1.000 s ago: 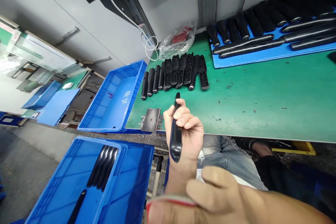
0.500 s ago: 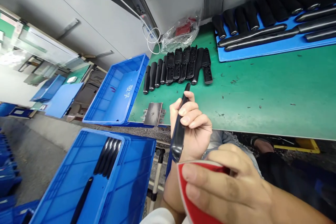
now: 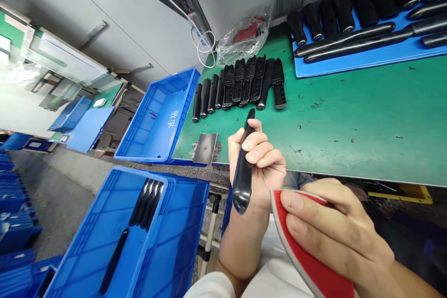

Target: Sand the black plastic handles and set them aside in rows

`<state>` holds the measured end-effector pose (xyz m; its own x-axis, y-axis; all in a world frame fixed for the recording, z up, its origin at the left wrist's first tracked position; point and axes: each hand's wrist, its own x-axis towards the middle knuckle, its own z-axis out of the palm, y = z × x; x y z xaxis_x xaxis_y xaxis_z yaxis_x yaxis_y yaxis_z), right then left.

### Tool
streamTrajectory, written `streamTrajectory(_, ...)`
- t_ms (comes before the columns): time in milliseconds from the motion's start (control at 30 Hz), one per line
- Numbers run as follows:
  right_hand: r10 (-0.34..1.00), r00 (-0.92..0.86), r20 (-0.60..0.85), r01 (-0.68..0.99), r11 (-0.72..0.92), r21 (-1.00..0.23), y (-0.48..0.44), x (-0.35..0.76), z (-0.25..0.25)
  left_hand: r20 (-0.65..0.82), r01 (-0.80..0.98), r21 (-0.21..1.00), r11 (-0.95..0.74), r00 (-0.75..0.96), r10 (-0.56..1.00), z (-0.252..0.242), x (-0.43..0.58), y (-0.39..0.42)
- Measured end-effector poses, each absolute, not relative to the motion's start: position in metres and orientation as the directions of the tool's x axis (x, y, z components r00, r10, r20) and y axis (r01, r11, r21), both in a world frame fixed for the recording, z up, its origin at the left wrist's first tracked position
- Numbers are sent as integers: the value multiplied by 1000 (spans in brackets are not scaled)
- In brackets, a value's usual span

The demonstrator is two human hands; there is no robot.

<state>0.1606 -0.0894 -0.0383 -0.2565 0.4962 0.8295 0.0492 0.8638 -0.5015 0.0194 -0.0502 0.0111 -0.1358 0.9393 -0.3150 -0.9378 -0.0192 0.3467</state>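
Okay, I have the left hand (image 3: 268,163) with its fingers clamped around a black handle (image 3: 242,177), above the green bench mat (image 3: 349,125); the right hand (image 3: 335,223), fingers together, grips a red-edged pad (image 3: 314,260) just beside it.

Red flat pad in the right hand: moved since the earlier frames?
Yes: the red flat pad in the right hand has shifted rightward and up, nearer the front edge of the green bench top, farther from the dark metal plate.

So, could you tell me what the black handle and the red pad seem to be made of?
The handle looks like moulded plastic, satin with a soft sheen. The red pad may be abrasive sheet on foam, judging by its thick, pale, flexible edge.
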Motion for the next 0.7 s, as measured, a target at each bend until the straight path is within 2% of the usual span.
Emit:
streamTrajectory(100, 472, -302, 828, 96, 879, -466, -80, 166, -39, -379, -942, 336, -22, -156, 912, 9, 23, -50)
streamTrajectory(233, 555, -88, 827, 271, 813, -516, -70, 161, -47, -466, -900, 409, -151, -349, 813, 9, 27, -48)
streamTrajectory(300, 596, -3, 803, 326, 760, -563, -67, 156, -52, -461, -845, 479, -239, -474, 750, 11, 29, -47)
streamTrajectory(400, 588, 70, 806, 363, 737, -570, -64, 151, -58, -443, -781, 553, -291, -572, 691, 14, 32, -45)
streamTrajectory(600, 561, 209, 801, 426, 685, -591, -64, 151, -63, -348, -679, 653, -334, -661, 665, 15, 41, -44)
streamTrajectory(700, 578, 170, 798, 451, 674, -585, -72, 153, -67, -358, -663, 666, -341, -685, 634, 15, 44, -40)
